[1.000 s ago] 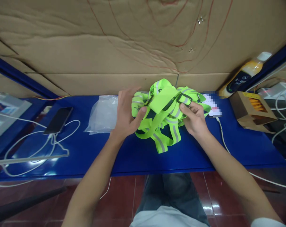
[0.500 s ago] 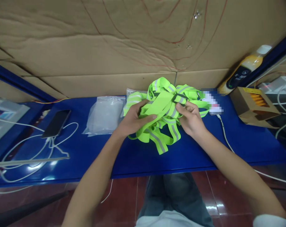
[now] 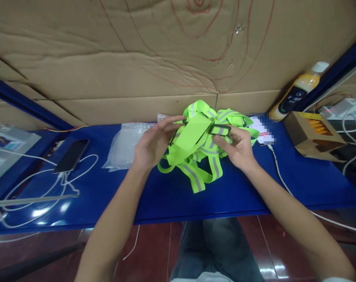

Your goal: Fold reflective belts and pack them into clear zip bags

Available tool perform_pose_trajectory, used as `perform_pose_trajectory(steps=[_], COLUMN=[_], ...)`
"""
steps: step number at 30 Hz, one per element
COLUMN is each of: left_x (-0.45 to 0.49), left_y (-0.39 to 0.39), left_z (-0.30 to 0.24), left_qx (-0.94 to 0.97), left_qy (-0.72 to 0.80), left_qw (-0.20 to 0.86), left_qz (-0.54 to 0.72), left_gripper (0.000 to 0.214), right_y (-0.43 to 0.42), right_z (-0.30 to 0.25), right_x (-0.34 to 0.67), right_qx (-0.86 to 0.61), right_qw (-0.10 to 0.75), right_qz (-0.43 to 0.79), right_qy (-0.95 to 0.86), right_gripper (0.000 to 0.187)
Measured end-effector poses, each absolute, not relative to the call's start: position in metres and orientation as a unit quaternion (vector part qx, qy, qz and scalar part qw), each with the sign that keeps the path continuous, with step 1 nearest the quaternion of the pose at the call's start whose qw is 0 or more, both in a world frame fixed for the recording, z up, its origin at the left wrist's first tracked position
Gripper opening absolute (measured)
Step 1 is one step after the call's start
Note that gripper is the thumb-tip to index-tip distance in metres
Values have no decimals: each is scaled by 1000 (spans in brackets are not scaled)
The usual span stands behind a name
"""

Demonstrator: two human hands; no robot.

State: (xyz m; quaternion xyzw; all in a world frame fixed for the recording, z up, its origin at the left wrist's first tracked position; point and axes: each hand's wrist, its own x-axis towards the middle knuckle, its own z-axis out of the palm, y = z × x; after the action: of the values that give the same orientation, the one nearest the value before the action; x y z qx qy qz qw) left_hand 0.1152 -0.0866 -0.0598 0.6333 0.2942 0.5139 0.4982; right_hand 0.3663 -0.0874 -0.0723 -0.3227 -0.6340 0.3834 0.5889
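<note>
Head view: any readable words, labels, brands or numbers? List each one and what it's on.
None can be read.
Label on the bottle: print too small.
The card: pixelated.
The box: orange marks, blurred.
The vest, held by the right hand: no print shows.

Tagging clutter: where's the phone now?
Head view: the phone lies far left on the blue table, left of the plastic bag.

Neon-green straps (image 3: 195, 156) with grey stripes; blue table (image 3: 113, 192).
</note>
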Motion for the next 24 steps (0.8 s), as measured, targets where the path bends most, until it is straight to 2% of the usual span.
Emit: perform_pose_trajectory(steps=[3, 6, 10, 16, 21, 24], left_x=[123, 128, 123, 109, 115, 122], left_y=[-91, -96, -98, -92, -99, -104], left_z=[-60, -64, -64, -60, -56, -54], left_qx=[609, 577, 546, 648, 738, 750], left_qy=[326, 337, 367, 361, 372, 377], left_qw=[558, 600, 592, 446, 347, 326], left_qz=[460, 440, 465, 500, 443, 436], left_gripper=[74, 62, 53, 60, 53, 48], right_y=[-88, -84, -77, -86, -90, -83], right_z=[-73, -75, -76, -60, -54, -54], right_x=[371, 375, 379, 376, 372, 372], right_qx=[-281, -226, -229, -183, -242, -259], right_qw=[561, 518, 479, 433, 485, 490], right_qz=[263, 166, 83, 101, 85, 130], right_qy=[-733, -808, -843, -877, -836, -822], right_gripper=[28, 38, 37, 46, 22, 38])
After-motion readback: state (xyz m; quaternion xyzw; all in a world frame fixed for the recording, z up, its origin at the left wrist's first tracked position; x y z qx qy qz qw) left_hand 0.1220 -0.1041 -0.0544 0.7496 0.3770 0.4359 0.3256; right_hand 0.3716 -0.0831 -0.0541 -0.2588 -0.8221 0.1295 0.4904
